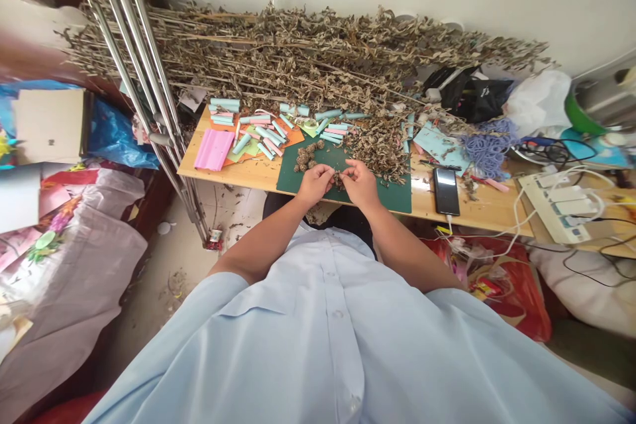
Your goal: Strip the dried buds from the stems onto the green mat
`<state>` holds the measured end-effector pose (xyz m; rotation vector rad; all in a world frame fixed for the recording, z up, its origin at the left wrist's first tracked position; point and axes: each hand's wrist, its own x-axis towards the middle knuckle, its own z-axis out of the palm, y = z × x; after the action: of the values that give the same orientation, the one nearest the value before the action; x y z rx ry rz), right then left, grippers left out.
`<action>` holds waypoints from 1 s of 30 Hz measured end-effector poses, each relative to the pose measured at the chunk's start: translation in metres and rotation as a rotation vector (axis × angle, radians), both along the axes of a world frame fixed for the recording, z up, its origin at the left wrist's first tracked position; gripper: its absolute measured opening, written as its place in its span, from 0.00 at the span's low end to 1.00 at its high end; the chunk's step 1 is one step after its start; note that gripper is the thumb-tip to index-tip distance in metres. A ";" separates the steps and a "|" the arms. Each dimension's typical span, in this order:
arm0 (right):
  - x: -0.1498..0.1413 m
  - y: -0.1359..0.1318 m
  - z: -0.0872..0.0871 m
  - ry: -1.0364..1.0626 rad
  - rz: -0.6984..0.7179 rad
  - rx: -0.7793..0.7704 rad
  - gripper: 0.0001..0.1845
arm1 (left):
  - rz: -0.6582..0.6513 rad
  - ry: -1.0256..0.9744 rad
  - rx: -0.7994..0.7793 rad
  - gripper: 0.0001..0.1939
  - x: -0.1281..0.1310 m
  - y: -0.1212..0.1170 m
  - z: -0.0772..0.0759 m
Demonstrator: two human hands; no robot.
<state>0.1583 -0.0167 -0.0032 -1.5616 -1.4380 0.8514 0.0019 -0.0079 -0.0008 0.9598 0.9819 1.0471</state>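
My left hand [315,185] and my right hand [360,184] pinch a small brown dried plant piece [338,179] between them, above a green cutting mat [390,195]. Near my left hand lies a small heap of dried brown clusters [305,158]. A loose pile of dried leaves [377,149] sits beyond my right hand. Long dried leafy stems [298,56] lie across the back of the wooden table [238,175]. Rolled pale blue and pink paper tubes [263,136] and a pink corrugated sheet [213,149] lie to the left.
Metal tubes, possibly crutches [132,66], lean by the table's left end. A black phone [446,191] lies right of the mat, near blue yarn [489,146]. A white power strip [554,205] with cables sits at the right. Leaf bits litter the floor [173,285].
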 end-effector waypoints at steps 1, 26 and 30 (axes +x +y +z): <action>0.001 0.001 0.000 -0.019 -0.008 0.001 0.25 | 0.001 -0.002 0.001 0.13 0.000 0.000 0.000; -0.006 0.000 0.016 0.249 -0.064 -0.009 0.22 | -0.174 0.299 0.284 0.07 -0.004 -0.004 -0.001; -0.001 0.002 0.014 0.272 -0.142 0.028 0.21 | -0.174 0.286 0.265 0.07 -0.004 -0.004 -0.001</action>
<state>0.1571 -0.0142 0.0105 -1.4459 -1.1273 0.9145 -0.0018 -0.0119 -0.0022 1.4181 0.9842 0.9229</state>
